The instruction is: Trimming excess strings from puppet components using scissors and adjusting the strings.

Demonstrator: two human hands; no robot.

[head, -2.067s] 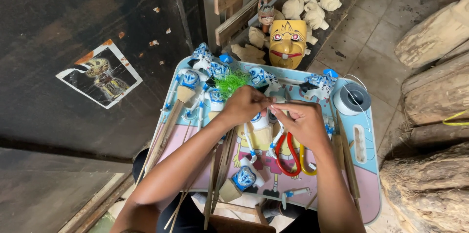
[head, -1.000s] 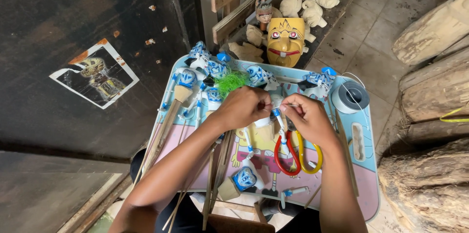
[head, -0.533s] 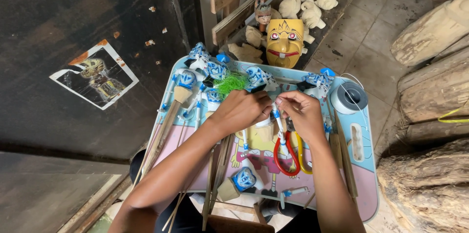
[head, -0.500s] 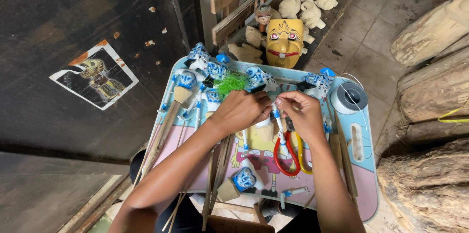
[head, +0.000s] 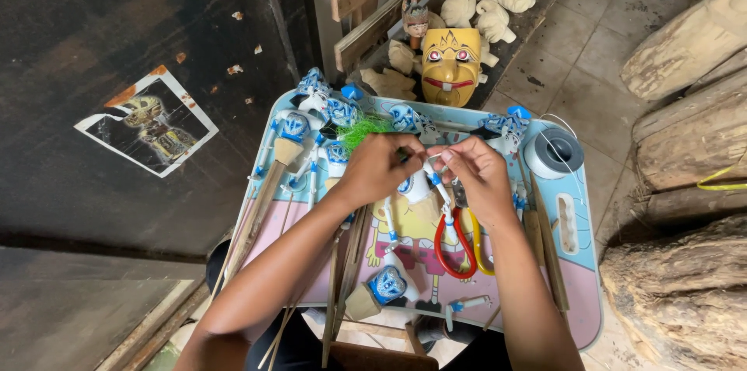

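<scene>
Both the left hand and right hand pinched a thin white puppet arm rod between them, its fitting seemingly unfinished, other blue-painted wooden puppets lying loose on the pastel table

Both forearms reach forward, left hand and right hand pinching close together.

Soft daylight, sharp focus — edges bowed, wide-angle

Dark scuffed wall (poster stuck on), tiled floor; stacked logs
</scene>
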